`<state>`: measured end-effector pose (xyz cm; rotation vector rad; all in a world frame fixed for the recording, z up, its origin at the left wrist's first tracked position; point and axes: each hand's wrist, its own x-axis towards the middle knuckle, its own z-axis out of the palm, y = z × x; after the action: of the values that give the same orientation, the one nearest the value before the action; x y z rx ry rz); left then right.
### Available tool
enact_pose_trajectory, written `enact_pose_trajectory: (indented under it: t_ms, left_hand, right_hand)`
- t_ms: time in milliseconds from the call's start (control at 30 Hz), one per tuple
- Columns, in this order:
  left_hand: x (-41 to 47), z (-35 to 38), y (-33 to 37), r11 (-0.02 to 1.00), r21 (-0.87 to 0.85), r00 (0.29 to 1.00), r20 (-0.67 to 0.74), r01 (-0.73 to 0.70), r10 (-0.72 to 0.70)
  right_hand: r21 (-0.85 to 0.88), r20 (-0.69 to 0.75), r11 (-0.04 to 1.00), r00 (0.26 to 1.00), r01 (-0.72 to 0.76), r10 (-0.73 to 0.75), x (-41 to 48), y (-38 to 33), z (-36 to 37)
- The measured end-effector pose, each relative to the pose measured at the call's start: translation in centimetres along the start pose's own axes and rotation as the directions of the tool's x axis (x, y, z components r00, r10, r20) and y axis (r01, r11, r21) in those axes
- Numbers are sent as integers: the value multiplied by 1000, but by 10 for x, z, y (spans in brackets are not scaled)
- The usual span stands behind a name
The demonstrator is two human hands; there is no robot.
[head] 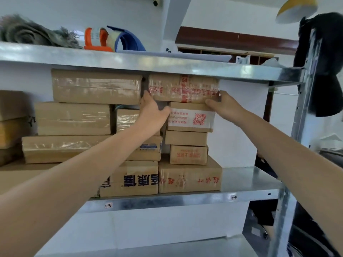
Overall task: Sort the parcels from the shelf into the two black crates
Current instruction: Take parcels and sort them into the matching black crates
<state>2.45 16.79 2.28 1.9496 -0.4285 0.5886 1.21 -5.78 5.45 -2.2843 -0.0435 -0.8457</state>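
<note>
A grey metal shelf rack [241, 182] holds stacks of brown cardboard parcels, and the one in hand is the wide brown cardboard parcel crossed with red-printed clear tape [183, 88]. It sits at the top of the right-hand stack, tucked just beneath the rack's upper board. Beside this parcel on its left lies a plain brown box wrapped in clear tape [96, 86]; directly under it rests a smaller brown box with a white label and red QR code [191, 117]. The left hand [152, 112] grips the parcel's lower left corner, fingers up against its end and thumb beneath. The right hand [222, 106] clasps its lower right corner, thumb pressed under the edge. Above the parcel, on the upper board, stands an orange plastic tape dispenser [94, 38]
</note>
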Motion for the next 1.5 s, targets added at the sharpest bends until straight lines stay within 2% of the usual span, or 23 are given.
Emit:
enact_pose_trajectory:
  t_ms: [167, 400, 500, 633, 767, 900, 1033, 1200, 1333, 1500]
  left_hand:
    - [1, 5, 9, 994, -111, 998, -60, -16, 9]
    - [-16, 21, 25, 971, -231, 996, -80, -55, 37]
    - [-21, 24, 29, 960, -278, 995, -96, -39, 12]
    - [-23, 28, 29, 953, -303, 996, -88, -25, -1]
    - [-21, 34, 32, 965, -261, 998, -59, -29, 14]
    - [-14, 39, 33, 974, -222, 996, -88, -44, 25]
    - [-7, 47, 38, 991, -114, 996, -58, -76, 69]
    - [2, 62, 43, 994, -14, 992, -61, -110, 109]
    - [10, 67, 35, 995, 22, 985, -139, -99, 101]
    - [18, 68, 30, 976, 160, 969, -176, -148, 176]
  right_hand:
    - [225, 31, 974, 998, 38, -46, 14, 19, 2]
    - [242, -138, 944, 971, 222, -193, 14, 53, -11]
    - [300, -174, 912, 956, 279, -235, 7, 60, -14]
    - [277, -211, 900, 935, 336, -284, 3, 71, -13]
    - [353, -225, 891, 950, 285, -215, 2, 83, -14]
    - [445, -204, 860, 963, 252, -177, 1, 92, -19]
    - [468, -174, 864, 978, 184, -114, 4, 98, -27]
    - [441, -158, 886, 984, 143, -80, 9, 101, -24]
    - [365, -266, 911, 959, 192, -96, 16, 94, -13]
    - [533, -177, 838, 984, 116, -23, 19, 101, -17]
